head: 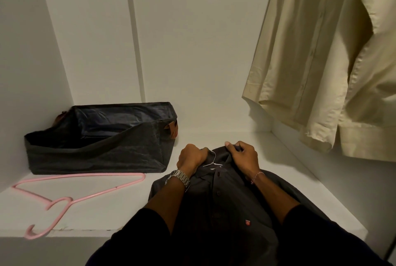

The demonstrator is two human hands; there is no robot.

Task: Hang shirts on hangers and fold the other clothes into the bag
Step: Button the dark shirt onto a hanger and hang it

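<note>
White closet shelf (120,207) here, dark shirt (225,197) lying flat on it with a thin metal hanger (212,159) poking out at the collar. Left hand (190,158) and right hand (243,155) both grip the collar fabric. Open dark bag (96,150) sits left, pink hanger (64,197) just in front of it, beige shirt (325,55) hanging on the right.

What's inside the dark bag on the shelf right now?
The bag shows only dark lining on its far inner wall; no folded clothes visible. Its sagging front wall hides the bottom near the front, so something could lie there.
</note>
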